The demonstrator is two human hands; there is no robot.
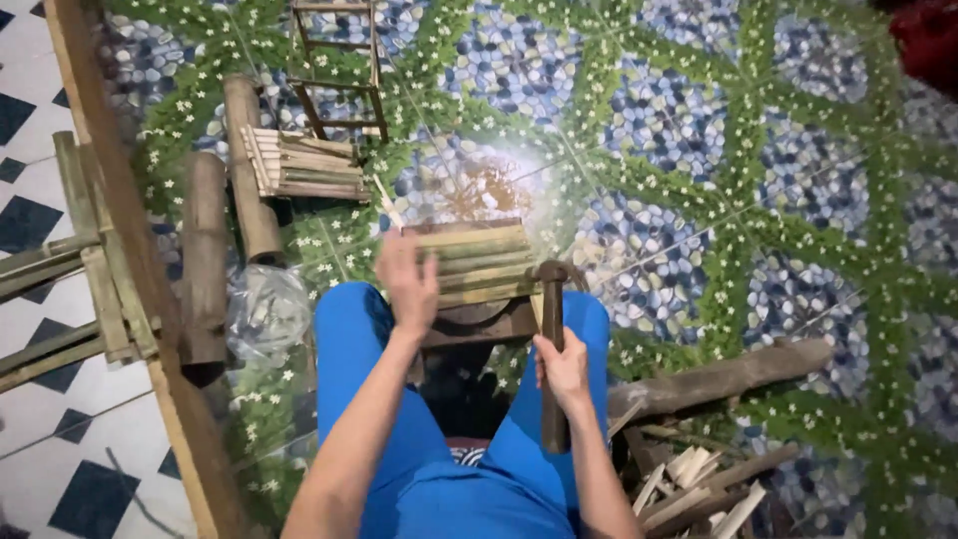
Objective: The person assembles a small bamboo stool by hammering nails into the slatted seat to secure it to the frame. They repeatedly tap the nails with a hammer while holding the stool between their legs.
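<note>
I sit with blue-trousered knees apart over a small panel of bamboo slats [477, 262] lying on a dark wooden block [479, 324]. My left hand [407, 279] rests on the panel's left end, fingers pressing down on the slats. My right hand [562, 367] grips the wooden handle of a hammer [552, 329]. The hammer's dark head is at the panel's right edge.
A stack of cut bamboo strips [299, 163] and two thick bamboo poles [225, 220] lie to the left, beside a clear plastic bag [267, 311]. A small bamboo frame [339, 65] stands farther off. A log [718, 379] and wood offcuts [689, 484] lie at the right. A wooden beam [130, 250] runs along the left.
</note>
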